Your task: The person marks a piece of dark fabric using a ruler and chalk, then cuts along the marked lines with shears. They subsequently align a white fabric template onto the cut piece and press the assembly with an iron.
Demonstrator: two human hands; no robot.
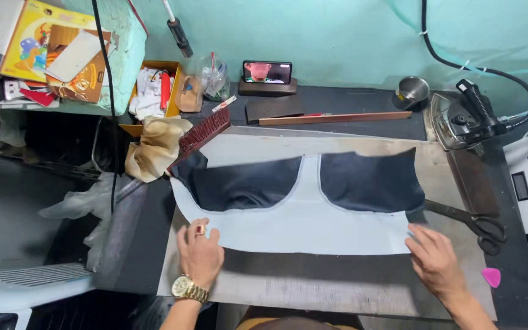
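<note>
A pale blue fabric piece (300,223) lies flat in the middle of the grey pressing board (337,284), with two dark navy cup-shaped pieces (245,183) laid on its far half, one left and one right of a narrow pale strip between them. The left hand (200,252), wearing a gold watch and a ring with a red stone, rests palm down on the near left corner of the pale piece, fingers close together and flat on the cloth. The right hand (436,260) lies on the near right corner, fingers extended and slightly apart, their tips touching the fabric edge; neither hand pinches anything. Just right of the cloth, black scissors (475,223) lie on the board, and a pink chalk piece (491,277) sits near the right hand on the dark table. A steam iron (469,116) stands at the far right, a red-bristled brush (200,137) lies at the far left corner beside a cream cloth (154,146), and a wooden ruler (334,118) lies along the far edge, before a propped phone (267,72).
</note>
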